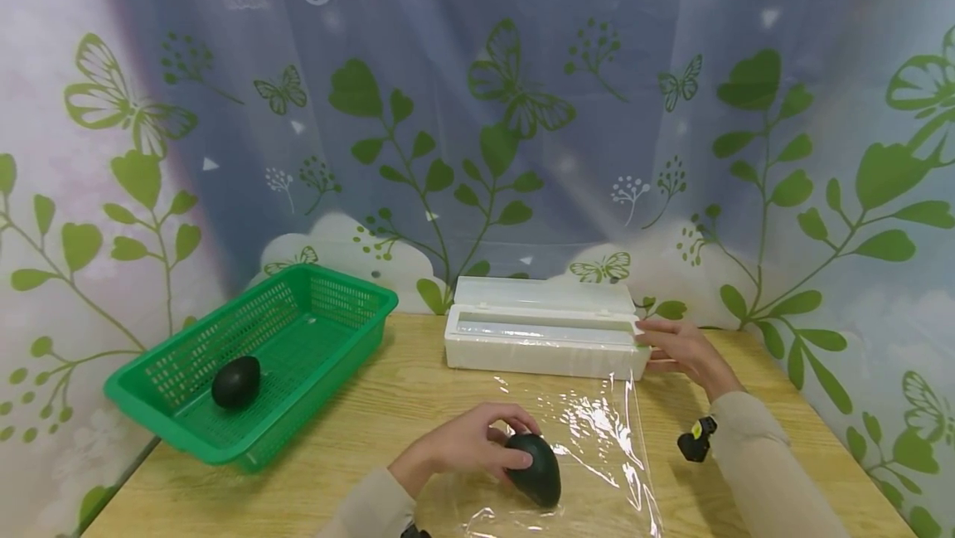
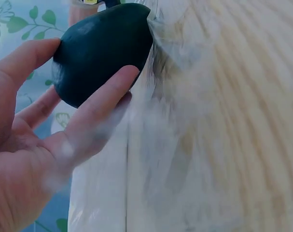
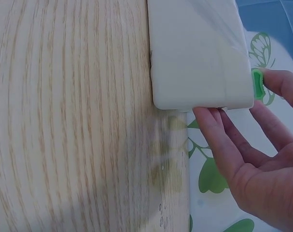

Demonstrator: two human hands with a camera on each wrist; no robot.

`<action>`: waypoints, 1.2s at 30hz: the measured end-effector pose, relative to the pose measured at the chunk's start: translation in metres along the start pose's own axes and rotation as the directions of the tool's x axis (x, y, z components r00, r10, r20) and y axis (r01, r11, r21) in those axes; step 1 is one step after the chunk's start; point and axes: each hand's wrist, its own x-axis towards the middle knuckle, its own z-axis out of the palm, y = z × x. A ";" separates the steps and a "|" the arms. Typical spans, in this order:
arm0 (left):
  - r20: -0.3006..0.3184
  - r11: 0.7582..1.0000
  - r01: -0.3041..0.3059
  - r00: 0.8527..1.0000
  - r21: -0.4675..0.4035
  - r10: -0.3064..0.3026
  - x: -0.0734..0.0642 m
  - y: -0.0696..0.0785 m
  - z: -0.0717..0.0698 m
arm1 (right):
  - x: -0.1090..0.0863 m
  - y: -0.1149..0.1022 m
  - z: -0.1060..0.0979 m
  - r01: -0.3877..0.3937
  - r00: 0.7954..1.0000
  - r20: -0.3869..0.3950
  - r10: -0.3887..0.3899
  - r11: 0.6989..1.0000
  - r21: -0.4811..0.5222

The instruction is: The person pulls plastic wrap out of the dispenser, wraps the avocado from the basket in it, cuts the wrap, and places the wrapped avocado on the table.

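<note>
On the clear cling film (image 1: 597,422), my left hand (image 1: 477,443) grips a dark green avocado (image 1: 535,472) between thumb and fingers. The left wrist view shows the same avocado (image 2: 105,53) tilted, film beside its lower side. The film runs from a white cling film dispenser (image 1: 545,351), whose translucent lid (image 1: 545,293) stands raised at the back. My right hand (image 1: 682,351) holds the dispenser's right end. In the right wrist view a fingertip touches a small green slider (image 3: 258,84) at the box's top edge, while other fingertips rest against its end.
A green plastic basket (image 1: 298,418) stands at the left, with another dark avocado (image 1: 236,382) inside. The wooden table (image 1: 358,438) ends at a patterned curtain (image 1: 418,65) behind the dispenser. A small black device (image 1: 695,440) is worn at my right wrist.
</note>
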 end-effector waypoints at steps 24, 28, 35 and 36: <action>-0.010 0.999 0.053 0.999 0.002 -0.053 0.001 0.001 0.007 | 0.003 0.000 0.000 -0.021 1.000 -0.015 0.022 1.000 0.020; -0.009 0.998 0.057 0.998 -0.009 -0.057 0.001 0.000 0.010 | 0.002 0.000 0.000 -0.021 1.000 -0.014 0.021 1.000 0.023; 0.008 0.996 0.083 0.997 -0.026 -0.083 0.000 0.002 0.008 | -0.001 0.001 0.002 -0.001 1.000 -0.019 0.001 1.000 0.000; 0.012 0.996 0.085 0.996 -0.028 -0.084 0.000 0.002 0.007 | -0.002 0.000 0.003 0.004 1.000 -0.024 -0.004 1.000 -0.011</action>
